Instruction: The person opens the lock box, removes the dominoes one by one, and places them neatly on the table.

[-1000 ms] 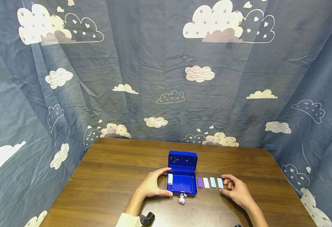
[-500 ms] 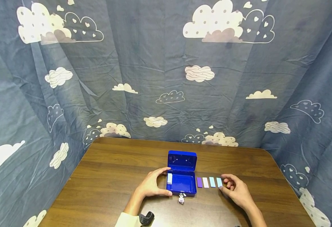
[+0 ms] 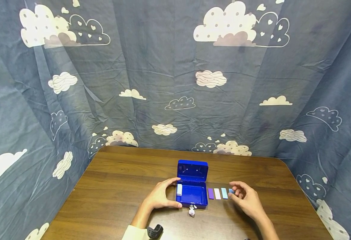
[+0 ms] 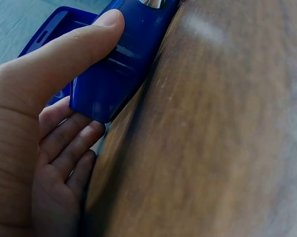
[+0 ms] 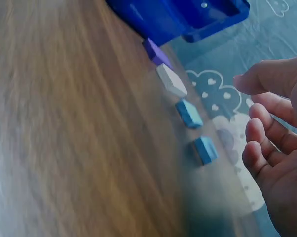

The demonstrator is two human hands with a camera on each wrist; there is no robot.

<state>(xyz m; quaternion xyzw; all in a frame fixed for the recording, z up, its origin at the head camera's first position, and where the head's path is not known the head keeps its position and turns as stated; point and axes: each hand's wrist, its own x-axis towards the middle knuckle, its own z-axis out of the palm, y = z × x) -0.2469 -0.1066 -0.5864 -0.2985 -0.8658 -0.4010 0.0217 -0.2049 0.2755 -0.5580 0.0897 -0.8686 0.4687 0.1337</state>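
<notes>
A blue metal box point(image 3: 192, 197) stands on the table with its lid point(image 3: 192, 170) raised. My left hand point(image 3: 159, 195) grips its left side, the thumb point(image 4: 96, 42) on the front wall and the fingers around toward the back. Inside, along the left wall, is a pale blue-white block point(image 3: 179, 189). To the box's right lie a purple block point(image 5: 157, 53), a white block point(image 5: 171, 80) and two light blue blocks point(image 5: 189, 114) in a row. Over the rightmost light blue block point(image 5: 205, 150) hovers my right hand point(image 3: 247, 200), loosely curled with nothing in it, partly covering that block in the head view.
A silver latch with something small and shiny hanging from it point(image 3: 191, 210) is at the box's front. The brown wooden table point(image 3: 118, 186) reaches to a grey-blue cloud-print curtain point(image 3: 151, 110) behind. A dark band point(image 3: 155, 231) sits at the left wrist.
My right hand has let go of the rightmost light blue block and risen slightly, shifting left over it. The left hand and the box stay as they were.
</notes>
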